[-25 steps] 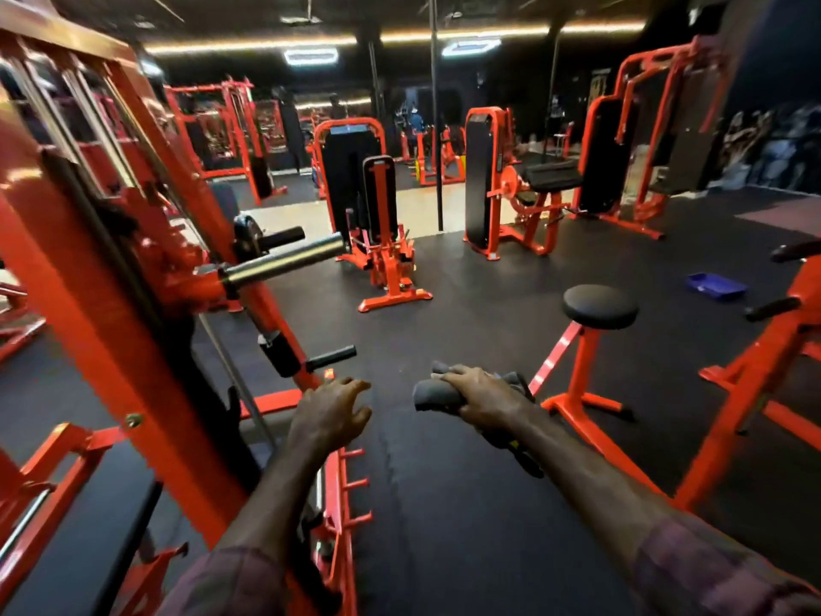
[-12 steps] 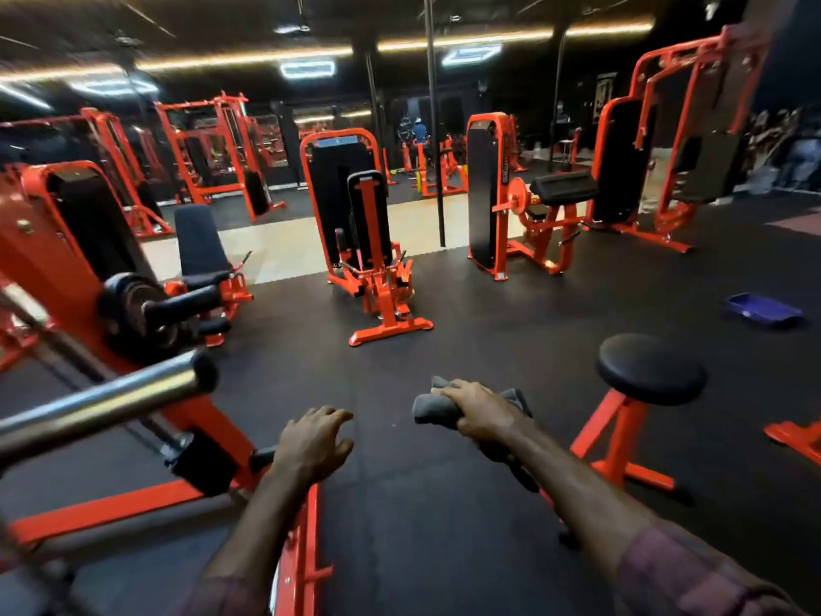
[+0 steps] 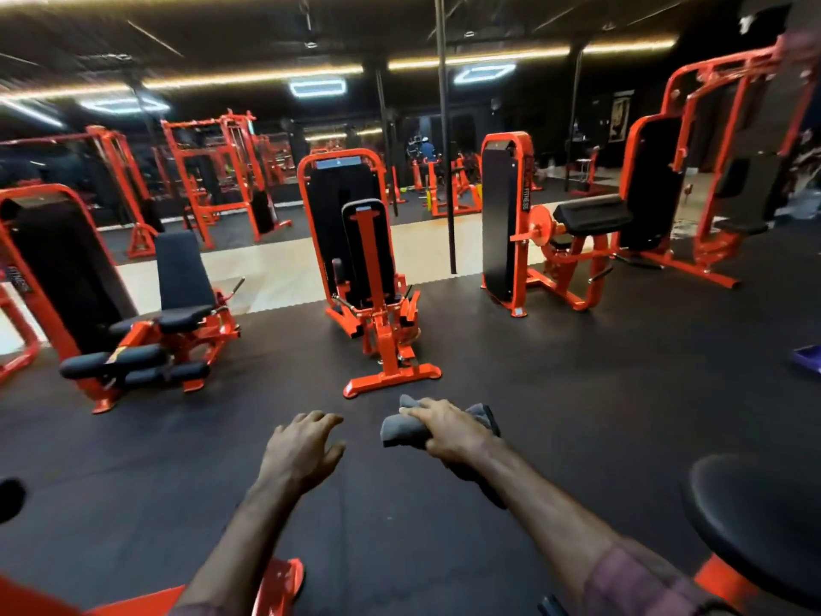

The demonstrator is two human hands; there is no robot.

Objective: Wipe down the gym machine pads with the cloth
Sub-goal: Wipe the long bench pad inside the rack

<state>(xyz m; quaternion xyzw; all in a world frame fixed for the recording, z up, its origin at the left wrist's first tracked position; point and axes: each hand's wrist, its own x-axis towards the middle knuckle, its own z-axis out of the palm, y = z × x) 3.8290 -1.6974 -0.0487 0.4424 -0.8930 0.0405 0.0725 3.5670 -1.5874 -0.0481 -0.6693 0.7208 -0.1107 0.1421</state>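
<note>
The dark grey, soft folded cloth (image 3: 402, 431) is bunched into a thick roll, with one end sticking out to the left of the fist and a darker tail hanging down under the wrist. It sits in the right hand (image 3: 451, 431), held out in front of the body above the black rubber floor (image 3: 577, 393), well apart from any machine.

The right hand is palm down, its fingers curled over the top of the cloth and gripping it. The left hand (image 3: 302, 446) is stretched forward beside it, palm down, fingers spread and loosely bent, holding nothing. Both forearms reach out from plaid sleeve cuffs at the bottom edge.

Compared with half a second ago, the view has swung left: the round black padded stool seat (image 3: 755, 526) now lies at the lower right corner, and the steel bar that crossed the left foreground is gone. The orange machine with the black padded seat and leg rollers (image 3: 177, 313) is now in full view at left. The hands keep the same pose.
</note>
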